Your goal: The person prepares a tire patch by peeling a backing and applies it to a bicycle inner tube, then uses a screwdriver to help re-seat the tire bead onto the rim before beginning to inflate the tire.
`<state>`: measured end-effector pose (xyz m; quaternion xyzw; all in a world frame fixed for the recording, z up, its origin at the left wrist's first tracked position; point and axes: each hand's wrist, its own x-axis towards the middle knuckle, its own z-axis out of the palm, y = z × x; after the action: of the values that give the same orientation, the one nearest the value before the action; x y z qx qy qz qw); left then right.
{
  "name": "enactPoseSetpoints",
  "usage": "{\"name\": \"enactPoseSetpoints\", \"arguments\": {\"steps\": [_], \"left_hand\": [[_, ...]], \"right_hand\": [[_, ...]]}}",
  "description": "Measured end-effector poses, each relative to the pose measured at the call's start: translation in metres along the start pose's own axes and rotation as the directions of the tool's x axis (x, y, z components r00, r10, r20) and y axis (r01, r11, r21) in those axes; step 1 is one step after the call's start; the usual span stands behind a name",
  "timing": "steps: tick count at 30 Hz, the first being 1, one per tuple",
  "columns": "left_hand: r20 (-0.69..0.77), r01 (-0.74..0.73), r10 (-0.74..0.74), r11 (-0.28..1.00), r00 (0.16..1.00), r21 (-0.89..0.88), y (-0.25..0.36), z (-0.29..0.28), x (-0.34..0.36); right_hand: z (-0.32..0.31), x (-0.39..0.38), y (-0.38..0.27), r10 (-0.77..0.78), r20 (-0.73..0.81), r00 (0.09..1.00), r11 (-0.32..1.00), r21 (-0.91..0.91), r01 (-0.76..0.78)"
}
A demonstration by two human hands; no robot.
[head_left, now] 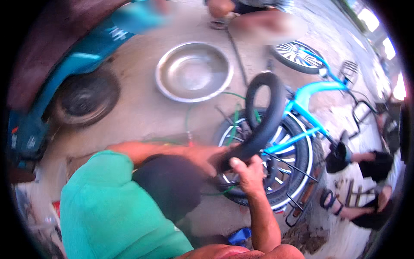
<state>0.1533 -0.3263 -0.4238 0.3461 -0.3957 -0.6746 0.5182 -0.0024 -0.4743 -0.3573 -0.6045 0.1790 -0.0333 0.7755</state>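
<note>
A puffy black tube point(276, 103), bent into a long loop, is at the person's hands, with its low end right at them. The right hand point(250, 172) is wrapped around that end, with its thumb pressed on the rubber. The left hand point(221, 159) is just beside it on the left and touches the same end, but it is blurry, so nobody can really tell how its fingers sit. The loop's long way runs up and away from both hands, leaning a little to the right, and its hole is ahead of them. Both hands are about as near to the tube as each other. Under the tube, and just to the right of the right hand, is the big wheel point(302, 181) of a blue bike point(307, 97). The bike's frame goes off ahead and to the right. A thin green hose point(235, 125) shows just ahead of the left hand. All this is over hard, dusty ground point(142, 108). Farther ahead of the left hand sits a round metal bowl point(160, 77). Well off to its left is a blue-green vehicle point(92, 58), and some people point(379, 172) are on the far right.
</note>
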Motion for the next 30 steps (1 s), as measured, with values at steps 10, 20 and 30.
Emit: {"name": "enactPoseSetpoints", "arguments": {"steps": [10,20,30], "left_hand": [[-0.044,-0.079,0.083,0.994,0.996,0.078,-0.021,-0.004,0.004],[-0.014,-0.011,0.010,0.998,1.000,-0.067,-0.031,-0.018,-0.029],[-0.234,0.258,-0.247,0.966,0.940,0.016,0.014,0.004,-0.062]], "right_hand": [[-0.007,-0.005,-0.010,0.012,-0.014,1.000,0.998,-0.063,-0.013],[-0.065,-0.041,0.014,-0.177,-0.059,0.982,0.584,-0.810,0.056],[-0.083,-0.048,0.036,-0.321,-0.002,0.947,0.465,-0.872,0.155]]}}
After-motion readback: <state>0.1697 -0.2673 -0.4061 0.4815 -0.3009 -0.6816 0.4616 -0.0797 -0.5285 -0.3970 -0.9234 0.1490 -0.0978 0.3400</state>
